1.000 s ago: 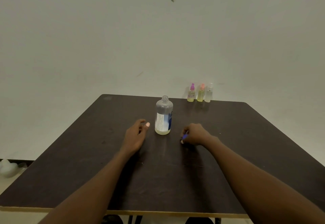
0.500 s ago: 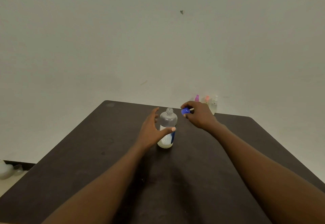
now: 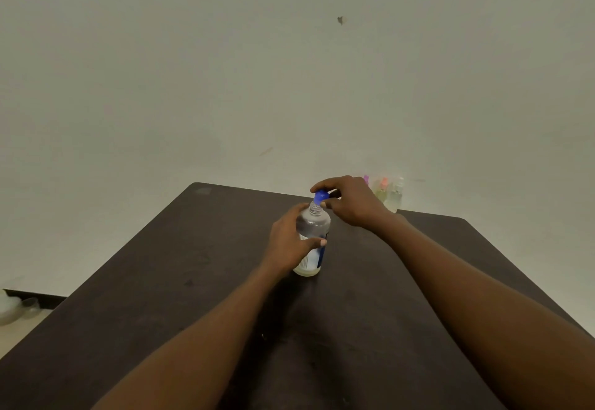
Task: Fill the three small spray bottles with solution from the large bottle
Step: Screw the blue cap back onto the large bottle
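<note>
The large clear bottle [image 3: 314,227] with a white and blue label stands upright mid-table, a little pale liquid at its bottom. My left hand [image 3: 289,242] is wrapped around its body. My right hand [image 3: 349,200] pinches a blue cap [image 3: 321,197], tilted right above the bottle's open threaded neck. Three small spray bottles stand at the table's far edge by the wall: the pink-topped one [image 3: 366,179] mostly hidden behind my right hand, the orange-topped one [image 3: 382,189] with yellowish liquid, and the clear-topped one [image 3: 396,195].
The dark brown table [image 3: 193,281] reaches a plain wall at the back. On the floor at the far left lie some clear plastic items [image 3: 13,308]. Both my forearms stretch across the table's near half.
My right hand lifted the blue cap off the table and carried it to the bottle's neck. My left hand went from resting beside the bottle to gripping it.
</note>
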